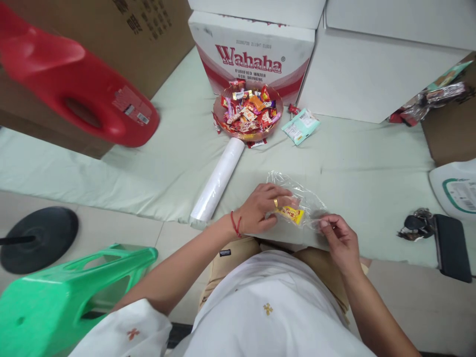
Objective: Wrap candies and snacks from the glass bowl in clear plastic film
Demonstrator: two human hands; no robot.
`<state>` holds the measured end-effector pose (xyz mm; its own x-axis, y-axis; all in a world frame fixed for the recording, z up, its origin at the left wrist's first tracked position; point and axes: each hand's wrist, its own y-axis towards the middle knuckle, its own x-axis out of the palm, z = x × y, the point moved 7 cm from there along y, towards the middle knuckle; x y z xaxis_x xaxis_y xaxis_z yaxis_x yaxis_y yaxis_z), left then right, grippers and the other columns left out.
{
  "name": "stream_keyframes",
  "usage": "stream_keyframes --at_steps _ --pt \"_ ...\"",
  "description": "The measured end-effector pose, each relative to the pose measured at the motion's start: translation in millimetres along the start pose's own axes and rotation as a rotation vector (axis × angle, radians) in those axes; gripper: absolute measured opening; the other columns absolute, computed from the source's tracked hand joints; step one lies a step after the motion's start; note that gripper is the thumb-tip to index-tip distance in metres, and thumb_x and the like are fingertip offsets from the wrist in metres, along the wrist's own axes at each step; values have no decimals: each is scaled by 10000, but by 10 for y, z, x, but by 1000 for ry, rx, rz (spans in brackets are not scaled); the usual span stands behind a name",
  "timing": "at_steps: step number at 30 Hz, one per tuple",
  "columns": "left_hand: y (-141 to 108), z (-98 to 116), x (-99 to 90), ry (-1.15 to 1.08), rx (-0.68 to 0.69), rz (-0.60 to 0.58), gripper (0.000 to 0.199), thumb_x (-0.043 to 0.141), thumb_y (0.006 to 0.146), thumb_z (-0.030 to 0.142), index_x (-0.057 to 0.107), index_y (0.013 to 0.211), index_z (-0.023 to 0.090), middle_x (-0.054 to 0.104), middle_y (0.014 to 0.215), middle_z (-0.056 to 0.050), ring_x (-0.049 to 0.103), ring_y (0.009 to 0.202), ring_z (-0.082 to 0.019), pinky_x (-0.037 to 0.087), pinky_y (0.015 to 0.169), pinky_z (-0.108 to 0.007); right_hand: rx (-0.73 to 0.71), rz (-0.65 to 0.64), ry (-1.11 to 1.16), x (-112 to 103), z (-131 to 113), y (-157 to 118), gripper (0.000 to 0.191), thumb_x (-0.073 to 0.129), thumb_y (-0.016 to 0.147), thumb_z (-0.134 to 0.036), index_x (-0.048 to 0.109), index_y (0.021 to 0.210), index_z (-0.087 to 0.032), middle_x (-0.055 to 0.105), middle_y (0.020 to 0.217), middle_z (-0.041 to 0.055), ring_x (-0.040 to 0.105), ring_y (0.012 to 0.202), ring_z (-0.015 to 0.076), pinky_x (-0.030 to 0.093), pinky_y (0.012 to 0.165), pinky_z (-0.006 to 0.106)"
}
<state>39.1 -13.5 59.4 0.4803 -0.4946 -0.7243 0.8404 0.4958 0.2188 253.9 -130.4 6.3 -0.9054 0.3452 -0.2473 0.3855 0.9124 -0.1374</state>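
A clear plastic bag lies near the front edge of the table, and a yellow wrapped candy is at its opening or inside it; which one I cannot tell. My left hand, with a ring and a red string bracelet, reaches over the bag's left part, its fingertips at the candy. On the right, my right hand pinches the bag's edge between thumb and fingers. Behind the bag stands a glass bowl full of wrapped candies. A white plastic roll lies left of the bag.
White boxes stand behind the bowl. A teal packet lies beside it. A big red bottle is at the left, above a green stool. Keys, a black phone and a white bottle are at the right.
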Motion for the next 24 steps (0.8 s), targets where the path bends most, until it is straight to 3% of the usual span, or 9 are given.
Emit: stream_keyframes --at_steps 4,8,11,14,16,19,22,24 --pt "25 132 88 20 126 -51 603 569 760 230 627 1359 250 641 1454 -53 536 1349 -285 316 1208 -502 2 5 3 -20 5 -19 239 717 906 -456 686 918 -219 644 835 15 547 733 151 460 668 266" --pt "49 92 210 95 116 -77 366 617 927 301 671 1288 273 723 1337 -40 570 1350 -247 218 1266 -505 -17 18 -22 -65 4 -38 241 709 910 -456 686 916 -216 646 844 19 549 749 153 463 687 276" --pt "52 10 249 96 85 -26 228 555 1025 304 717 1182 275 771 1235 -24 652 1255 -194 226 1263 -479 -34 32 -54 -129 35 -54 242 699 917 -454 683 923 -212 642 829 19 549 742 154 469 683 281" --pt "37 -47 266 57 86 36 237 508 1059 301 741 1096 274 790 1183 -15 687 1197 -166 213 1269 -472 -72 23 -110 -183 43 -73 230 672 938 -442 673 927 -212 640 834 22 569 750 160 487 689 290" --pt "27 -63 281 35 93 52 242 503 1062 303 742 1074 271 791 1186 -17 685 1209 -162 204 1271 -471 -163 56 -217 -211 -38 -91 216 644 957 -429 675 991 -218 655 923 48 602 824 186 513 736 325" --pt "24 -66 291 16 88 59 230 506 1061 294 732 1075 256 796 1170 -26 690 1203 -159 229 1258 -455 -446 126 -459 -130 -319 -149 306 665 945 -412 653 1193 -234 646 1147 115 598 1074 274 503 930 461" --pt "37 -69 291 17 58 55 224 493 1062 268 715 1079 247 790 1189 -27 694 1198 -152 262 1241 -434 -668 21 -622 184 -519 -186 437 743 895 -419 626 1277 -242 654 1193 132 546 1154 324 449 1004 527" --pt "47 -77 298 21 35 46 229 477 1064 253 704 1095 245 774 1237 -28 686 1213 -149 270 1236 -429 -698 -59 -681 379 -555 -166 303 724 919 -359 663 1197 -254 694 1075 97 552 1079 303 452 949 496"
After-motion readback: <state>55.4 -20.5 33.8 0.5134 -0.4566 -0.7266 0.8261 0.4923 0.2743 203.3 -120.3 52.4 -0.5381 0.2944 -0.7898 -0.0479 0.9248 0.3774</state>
